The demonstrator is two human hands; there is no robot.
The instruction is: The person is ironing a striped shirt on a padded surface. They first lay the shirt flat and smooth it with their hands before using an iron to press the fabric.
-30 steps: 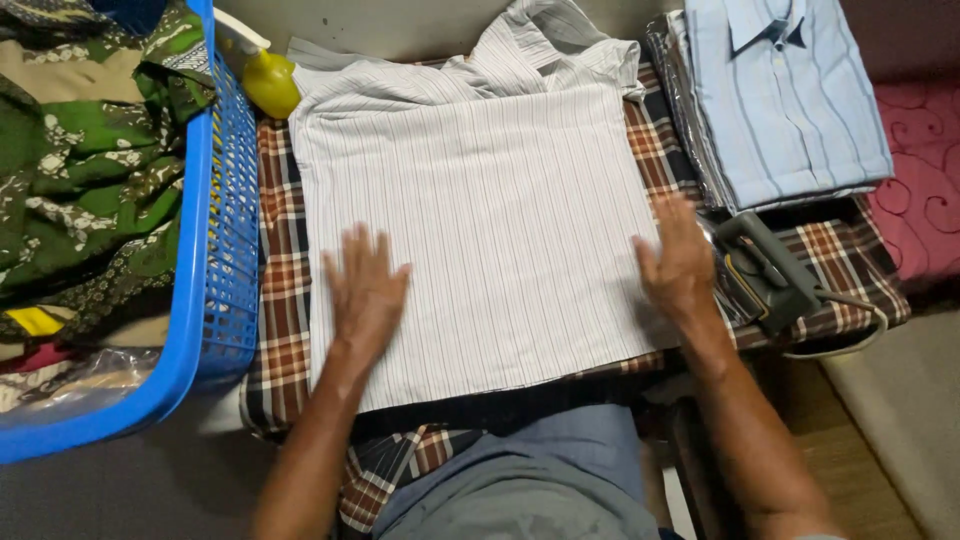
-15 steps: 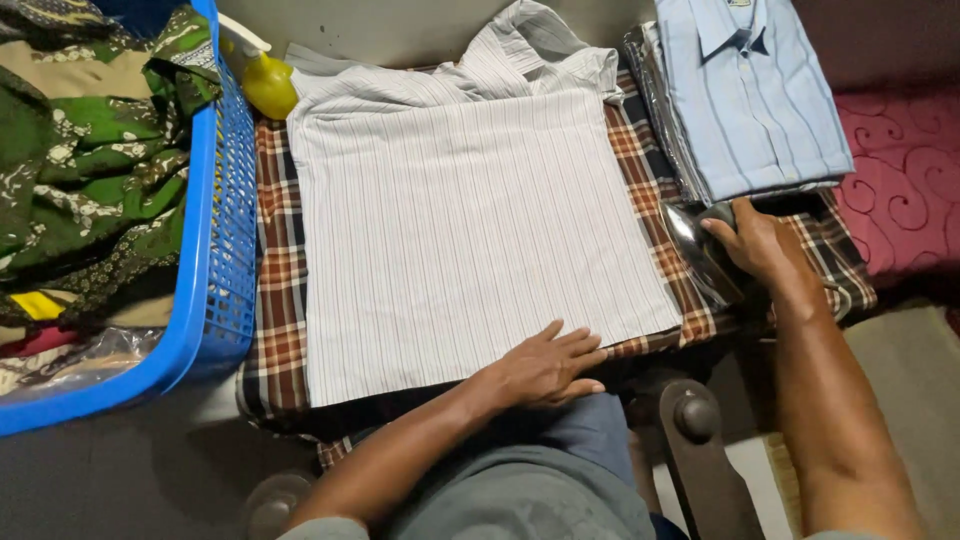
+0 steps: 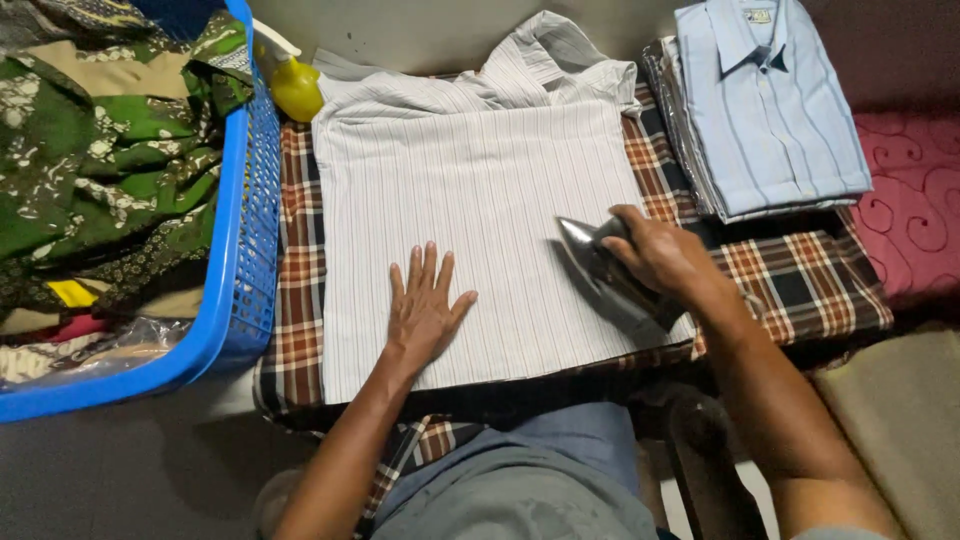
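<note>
**Striped cotton under the iron, left palm pinning the cloth**

Striped white shirt (image 3: 480, 200) lies spread flat across the plaid-covered board (image 3: 300, 300), collar end bunched at the far edge, hem toward the person. And here is the iron (image 3: 610, 275), resting on the shirt's right half, its pointed tip aimed up and to the left, toward the middle of the cloth, heel trailing back toward the right wrist. That long axis runs on a diagonal across the stripes.

Right hand (image 3: 660, 255) is wrapped closed around the iron's handle, knuckles on top, forearm coming in from the lower right. Left hand (image 3: 425, 305) is flat and open, fingers spread, palm pressed onto the shirt near its lower middle, empty apart from the cloth beneath it. The two hands sit near each other with a strip of bare stripes between them; the iron's nose points above the left fingertips, not straight at them.

So the right hand is plainly the one on the tool, and the unpressed stretch of shirt lies ahead and to the left of the tip.

Around the board: a blue laundry basket (image 3: 240, 250) of green patterned clothes at the left, a yellow spray bottle (image 3: 297, 88) just beside the shirt's far left corner, and a stack of folded blue shirts (image 3: 770, 110) at the far right, clear of the iron.
</note>
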